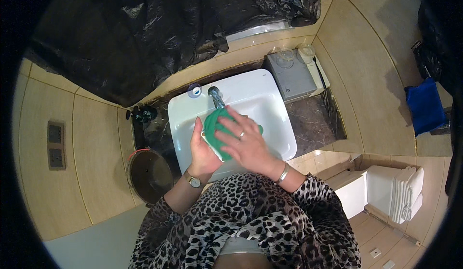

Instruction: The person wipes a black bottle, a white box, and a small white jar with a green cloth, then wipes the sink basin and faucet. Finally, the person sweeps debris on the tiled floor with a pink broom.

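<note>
I find the green cloth (212, 124) between my two hands, over the bowl of the white basin (279, 124) and close to the tap (219, 102), which stands at the basin's 11 o'clock. The cloth is soft and folded, with a straight white edge along its 7 o'clock side. My left hand (205, 155) supports it from beneath, thumb extended; its fingers are largely hidden, so I cannot tell whether they are closed. My right hand (246, 143) lies across the top, fingers spread and not clenched.

The basin is glossy and round-cornered, the tap polished metal, the counter (313, 124) dark veined stone. From the basin, crinkled black plastic sheeting (169, 27) hangs at 11 o'clock, a flat-topped grey box (292, 81) sits at 2, and a round bin (149, 172) stands at 8.

Count: one green cloth, one basin, one tap, one box, one bin; one ring (241, 135) and one metal bracelet (283, 173) on my right side, one watch (194, 181) on my left wrist; one blue cloth (427, 107) at 3 o'clock.
</note>
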Demonstrator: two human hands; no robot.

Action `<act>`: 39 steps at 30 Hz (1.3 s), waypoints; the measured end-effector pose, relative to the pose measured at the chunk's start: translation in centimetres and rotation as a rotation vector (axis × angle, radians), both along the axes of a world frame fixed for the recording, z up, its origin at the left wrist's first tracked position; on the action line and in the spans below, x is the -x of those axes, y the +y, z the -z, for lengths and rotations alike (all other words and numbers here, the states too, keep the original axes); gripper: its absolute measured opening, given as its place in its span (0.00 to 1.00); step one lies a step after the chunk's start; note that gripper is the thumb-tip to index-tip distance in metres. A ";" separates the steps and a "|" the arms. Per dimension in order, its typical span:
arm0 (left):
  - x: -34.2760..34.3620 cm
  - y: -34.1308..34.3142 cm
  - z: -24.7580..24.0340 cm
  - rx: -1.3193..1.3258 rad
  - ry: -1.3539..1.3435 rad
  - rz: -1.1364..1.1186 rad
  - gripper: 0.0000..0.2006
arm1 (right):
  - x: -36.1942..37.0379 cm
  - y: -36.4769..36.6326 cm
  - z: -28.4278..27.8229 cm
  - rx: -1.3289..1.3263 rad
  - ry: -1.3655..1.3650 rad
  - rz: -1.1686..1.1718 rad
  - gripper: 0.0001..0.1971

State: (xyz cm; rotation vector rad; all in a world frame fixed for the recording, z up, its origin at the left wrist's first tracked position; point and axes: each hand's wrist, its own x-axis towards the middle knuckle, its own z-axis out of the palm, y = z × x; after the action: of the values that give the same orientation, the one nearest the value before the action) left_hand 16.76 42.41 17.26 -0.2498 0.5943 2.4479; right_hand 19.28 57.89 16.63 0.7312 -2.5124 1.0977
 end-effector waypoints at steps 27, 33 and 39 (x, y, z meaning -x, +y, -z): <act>-1.1 1.3 -0.1 -0.137 0.117 0.096 0.42 | -0.7 -1.1 -0.7 0.031 0.050 -0.079 0.22; -1.4 0.0 0.1 0.009 0.045 0.018 0.37 | 0.4 0.2 0.4 -0.081 0.001 0.233 0.23; -1.4 -0.9 1.3 0.015 0.010 -0.035 0.34 | -1.5 0.4 1.0 -0.092 -0.041 0.136 0.20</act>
State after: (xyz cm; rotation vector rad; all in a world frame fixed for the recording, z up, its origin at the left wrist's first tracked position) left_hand 18.15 41.49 16.00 -0.2561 0.6172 2.4804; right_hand 20.82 58.25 15.62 0.5568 -2.6184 0.9666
